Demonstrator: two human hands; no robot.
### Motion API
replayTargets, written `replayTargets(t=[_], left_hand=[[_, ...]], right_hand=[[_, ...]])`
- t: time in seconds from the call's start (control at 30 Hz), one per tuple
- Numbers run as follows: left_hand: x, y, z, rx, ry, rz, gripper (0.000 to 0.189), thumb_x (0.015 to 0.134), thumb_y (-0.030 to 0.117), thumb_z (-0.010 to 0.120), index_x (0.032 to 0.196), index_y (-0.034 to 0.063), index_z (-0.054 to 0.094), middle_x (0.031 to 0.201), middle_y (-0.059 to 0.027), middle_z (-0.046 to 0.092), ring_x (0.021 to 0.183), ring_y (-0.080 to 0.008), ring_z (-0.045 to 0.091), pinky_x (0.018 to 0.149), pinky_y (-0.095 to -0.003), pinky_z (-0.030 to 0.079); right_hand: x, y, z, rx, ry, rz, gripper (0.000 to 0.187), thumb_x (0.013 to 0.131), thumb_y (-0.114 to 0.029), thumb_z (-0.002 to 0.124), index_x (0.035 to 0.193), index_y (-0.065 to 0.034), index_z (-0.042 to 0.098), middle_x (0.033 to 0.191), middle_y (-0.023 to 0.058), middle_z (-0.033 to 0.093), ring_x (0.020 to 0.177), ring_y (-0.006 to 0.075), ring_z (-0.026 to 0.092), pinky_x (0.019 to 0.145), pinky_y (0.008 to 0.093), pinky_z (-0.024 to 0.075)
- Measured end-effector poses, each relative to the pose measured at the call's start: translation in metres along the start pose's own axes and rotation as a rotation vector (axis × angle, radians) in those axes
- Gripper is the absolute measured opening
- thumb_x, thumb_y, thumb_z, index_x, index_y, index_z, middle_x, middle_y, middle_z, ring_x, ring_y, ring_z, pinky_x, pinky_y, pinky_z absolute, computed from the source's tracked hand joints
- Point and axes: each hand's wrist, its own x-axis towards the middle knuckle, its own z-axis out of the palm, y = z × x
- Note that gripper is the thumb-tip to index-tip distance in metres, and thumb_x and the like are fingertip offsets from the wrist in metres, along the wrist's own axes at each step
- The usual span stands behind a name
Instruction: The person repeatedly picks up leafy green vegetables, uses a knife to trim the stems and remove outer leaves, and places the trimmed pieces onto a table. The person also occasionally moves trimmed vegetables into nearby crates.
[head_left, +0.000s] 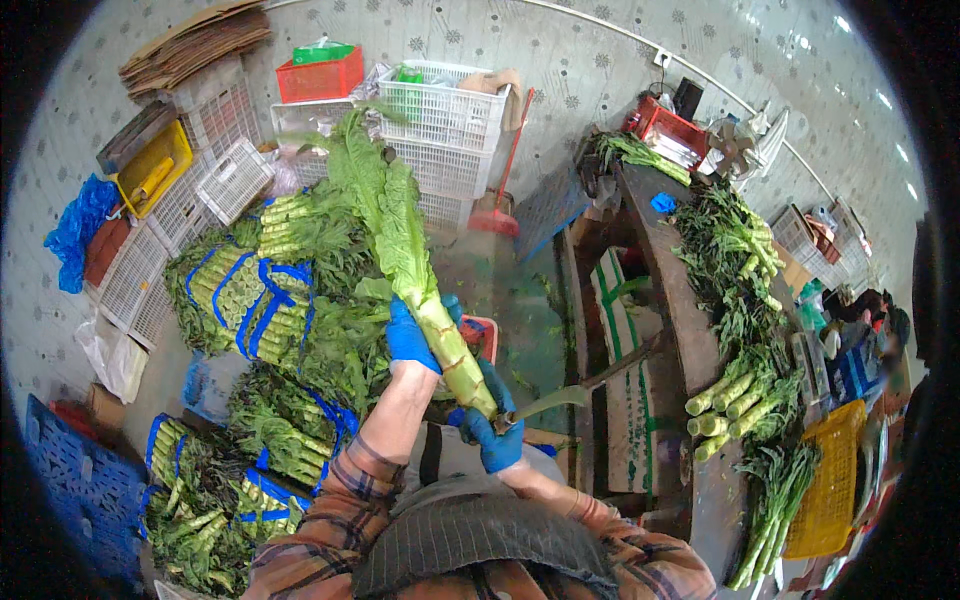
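Observation:
My left hand, in a blue glove, is closed around a thick green stem lettuce just below its leaves. The stalk slants from the upper left down to the right, leaves pointing away from me. At the bare lower end, my right hand, also in a blue glove, holds a knife with a curved blade. Its fingers are also against the stalk's end. Bundles of stem lettuce with blue bands lie to the left. Loose stalks rest on a dark table to the right.
White plastic crates stand stacked by the wall, with a red dustpan beside them. More crates and a yellow bin are at the left. White boxes sit under the table. At the far right, a person is partly visible near a yellow crate.

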Motion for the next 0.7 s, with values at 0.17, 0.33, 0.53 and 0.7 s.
replayTargets(t=[0.17, 0.33, 0.53, 0.7], left_hand=[[-0.033, -0.02, 0.014, -0.052, 0.033, -0.013, 0.037, 0.092, 0.036, 0.034, 0.112, 0.0099, 0.051, 0.096, -0.0105, 0.059, 0.081, -0.0236, 0.058, 0.073, -0.0367, 0.05], [-0.022, -0.004, 0.021, -0.001, 0.084, 0.066, 0.049, 0.089, 0.052, 0.036, 0.112, 0.0116, 0.051, 0.096, -0.0109, 0.06, 0.079, -0.023, 0.058, 0.072, -0.0355, 0.049], [0.01, 0.008, -0.007, 0.084, 0.141, 0.232, 0.055, 0.086, 0.056, 0.043, 0.106, 0.0052, 0.052, 0.086, -0.0131, 0.063, 0.073, -0.0238, 0.06, 0.068, -0.0348, 0.051], [0.01, 0.01, -0.01, 0.111, 0.106, 0.191, 0.053, 0.085, 0.056, 0.043, 0.102, 0.0065, 0.054, 0.081, -0.0116, 0.063, 0.069, -0.0219, 0.06, 0.064, -0.0326, 0.05]], right_hand=[[0.01, 0.001, -0.006, 0.54, 0.073, 0.274, 0.048, 0.084, -0.019, 0.055, 0.128, -0.0059, 0.041, 0.097, 0.0075, 0.06, 0.058, 0.0108, 0.052, 0.046, 0.0225, 0.0415], [0.019, -0.004, -0.02, 1.105, -0.165, 0.649, 0.048, 0.086, -0.033, 0.053, 0.124, -0.0068, 0.042, 0.097, 0.009, 0.059, 0.05, 0.0116, 0.049, 0.048, 0.0233, 0.0439], [0.019, 0.004, -0.009, 0.057, 0.099, 0.13, 0.052, 0.081, -0.022, 0.063, 0.127, -0.0086, 0.043, 0.109, 0.0157, 0.055, 0.083, 0.0254, 0.06, 0.055, 0.0305, 0.0495], [0.014, 0.015, -0.005, -0.886, -0.127, -0.24, 0.08, 0.068, -0.016, 0.071, 0.137, -0.0211, 0.03, 0.119, 0.0187, 0.046, 0.099, 0.0417, 0.051, 0.073, 0.0423, 0.0474]])
